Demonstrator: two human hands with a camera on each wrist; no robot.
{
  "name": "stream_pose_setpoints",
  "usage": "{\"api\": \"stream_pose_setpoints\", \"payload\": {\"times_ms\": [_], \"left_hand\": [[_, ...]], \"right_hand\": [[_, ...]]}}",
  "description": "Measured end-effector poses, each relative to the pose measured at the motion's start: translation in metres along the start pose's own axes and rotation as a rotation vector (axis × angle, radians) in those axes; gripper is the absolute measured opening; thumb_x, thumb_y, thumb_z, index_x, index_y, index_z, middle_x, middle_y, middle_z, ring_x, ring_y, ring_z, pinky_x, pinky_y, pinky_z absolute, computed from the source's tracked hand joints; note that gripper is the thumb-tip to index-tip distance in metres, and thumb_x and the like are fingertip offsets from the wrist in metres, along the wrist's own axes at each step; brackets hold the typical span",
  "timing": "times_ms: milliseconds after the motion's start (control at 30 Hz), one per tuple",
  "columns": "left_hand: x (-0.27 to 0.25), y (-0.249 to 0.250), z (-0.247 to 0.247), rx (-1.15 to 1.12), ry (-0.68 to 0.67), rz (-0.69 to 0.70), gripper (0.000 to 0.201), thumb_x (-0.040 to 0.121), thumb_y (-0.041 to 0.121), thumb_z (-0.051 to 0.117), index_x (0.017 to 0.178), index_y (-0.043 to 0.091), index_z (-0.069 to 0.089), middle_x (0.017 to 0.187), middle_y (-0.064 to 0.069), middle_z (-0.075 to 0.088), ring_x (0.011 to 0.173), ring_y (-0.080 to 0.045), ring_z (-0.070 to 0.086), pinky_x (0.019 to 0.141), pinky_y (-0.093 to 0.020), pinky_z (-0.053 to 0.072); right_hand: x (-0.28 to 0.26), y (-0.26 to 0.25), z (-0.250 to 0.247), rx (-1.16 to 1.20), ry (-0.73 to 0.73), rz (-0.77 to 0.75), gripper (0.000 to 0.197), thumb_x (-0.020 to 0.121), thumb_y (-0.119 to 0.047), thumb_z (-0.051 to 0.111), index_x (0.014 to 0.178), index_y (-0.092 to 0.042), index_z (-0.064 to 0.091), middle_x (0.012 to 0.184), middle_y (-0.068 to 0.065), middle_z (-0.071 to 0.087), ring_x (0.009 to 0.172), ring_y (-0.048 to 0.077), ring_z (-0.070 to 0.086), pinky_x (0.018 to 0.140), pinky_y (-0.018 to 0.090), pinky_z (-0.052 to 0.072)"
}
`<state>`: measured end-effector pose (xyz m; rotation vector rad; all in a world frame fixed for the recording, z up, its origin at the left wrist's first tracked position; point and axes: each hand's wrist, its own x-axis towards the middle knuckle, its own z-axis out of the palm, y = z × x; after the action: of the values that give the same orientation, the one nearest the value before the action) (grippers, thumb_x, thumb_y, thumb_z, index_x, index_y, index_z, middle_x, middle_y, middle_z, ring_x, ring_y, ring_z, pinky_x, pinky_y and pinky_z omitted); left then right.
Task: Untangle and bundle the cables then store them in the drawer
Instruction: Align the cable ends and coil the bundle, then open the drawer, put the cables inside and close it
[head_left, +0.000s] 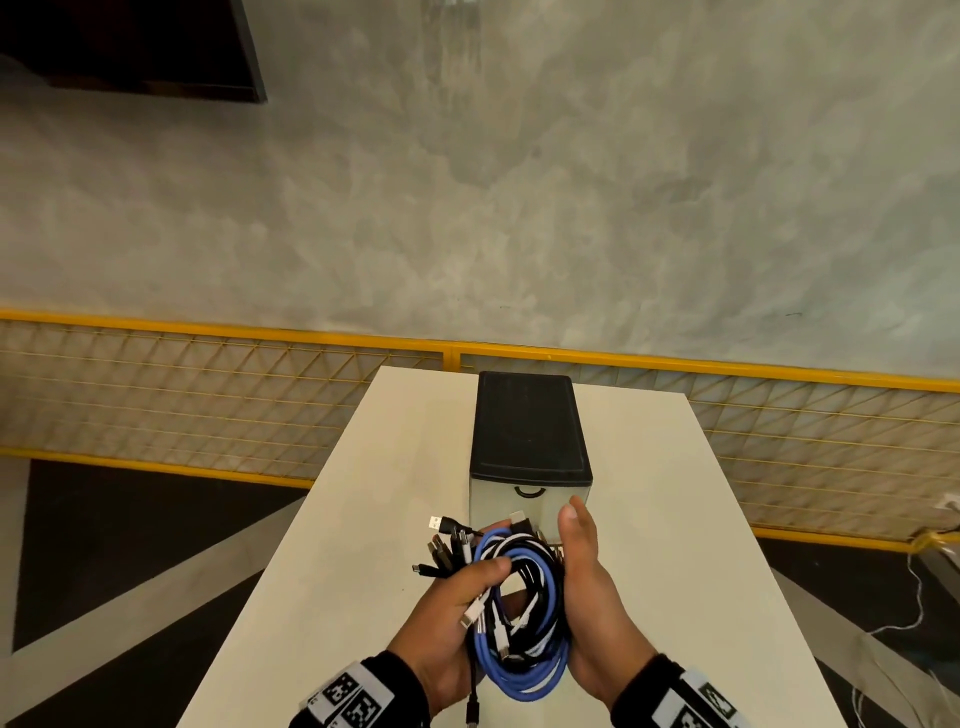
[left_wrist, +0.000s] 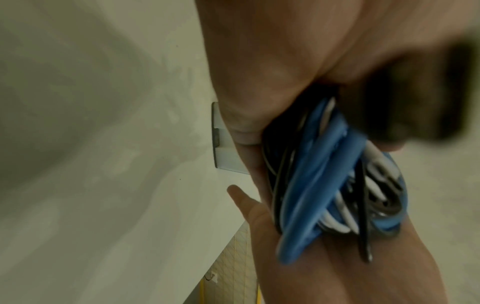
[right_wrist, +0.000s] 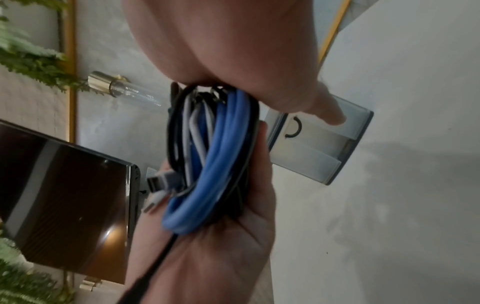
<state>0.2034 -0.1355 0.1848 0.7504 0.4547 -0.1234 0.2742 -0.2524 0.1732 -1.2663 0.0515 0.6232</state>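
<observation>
A coiled bundle of blue, black and white cables (head_left: 524, 634) (left_wrist: 311, 174) (right_wrist: 221, 164) hangs between my two hands above the near end of the white table (head_left: 363, 519). My left hand (head_left: 483, 577) grips its left side, thumb curled over the coil. My right hand (head_left: 582, 566) lies flat against the right side with the thumb straight up; its fingers are hidden behind the coil. Several plug ends (head_left: 441, 545) stick out to the left. Just beyond stands a small drawer unit with a black top (head_left: 527, 431). Its translucent drawer front (head_left: 545, 506) (right_wrist: 311, 148) is closed.
A yellow mesh fence (head_left: 208, 395) runs behind the table's far edge, with a grey wall above it. A dark screen (head_left: 130, 41) (right_wrist: 64, 185) hangs at the upper left. Loose white wire (head_left: 914, 597) lies on the floor to the right.
</observation>
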Motion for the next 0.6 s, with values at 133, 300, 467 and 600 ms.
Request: {"api": "stream_pose_setpoints", "payload": {"times_ms": [133,300,467,600], "left_hand": [[0.014,0.007,-0.014,-0.085,0.066,-0.057,0.031,0.08,0.018,0.063,0.104,0.004,0.077,0.109,-0.024,0.073,0.09,-0.038,0.073,0.086,-0.047,0.053],[0.033,0.031,-0.029,-0.177,0.047,-0.084,0.029,0.077,0.018,0.063,0.098,0.007,0.08,0.105,-0.02,0.075,0.088,-0.039,0.074,0.085,-0.048,0.053],[0.042,0.05,-0.056,-0.054,-0.007,-0.194,0.047,0.077,0.014,0.068,0.123,0.005,0.067,0.112,-0.02,0.073,0.102,-0.036,0.07,0.088,-0.044,0.056],[0.049,0.065,-0.063,-0.042,-0.097,-0.288,0.052,0.065,0.005,0.075,0.117,0.007,0.072,0.127,-0.025,0.065,0.119,-0.042,0.06,0.104,-0.052,0.046]], "right_hand": [[0.023,-0.007,0.009,0.037,-0.051,0.12,0.063,0.086,-0.069,0.048,0.132,-0.027,0.051,0.11,0.004,0.074,0.095,0.025,0.073,0.084,0.043,0.056],[0.043,-0.024,0.029,-0.004,0.008,0.179,0.073,0.093,-0.063,0.038,0.124,0.0,0.057,0.12,0.01,0.07,0.103,0.02,0.07,0.089,0.041,0.052],[0.063,-0.029,0.047,-0.179,-0.007,0.184,0.064,0.095,-0.06,0.032,0.131,-0.013,0.057,0.129,0.006,0.065,0.087,0.01,0.067,0.078,0.033,0.051],[0.075,-0.019,0.058,-0.338,0.05,0.046,0.072,0.079,-0.075,0.033,0.145,-0.056,0.013,0.162,-0.005,0.02,0.141,0.026,0.036,0.115,0.05,0.032]]}}
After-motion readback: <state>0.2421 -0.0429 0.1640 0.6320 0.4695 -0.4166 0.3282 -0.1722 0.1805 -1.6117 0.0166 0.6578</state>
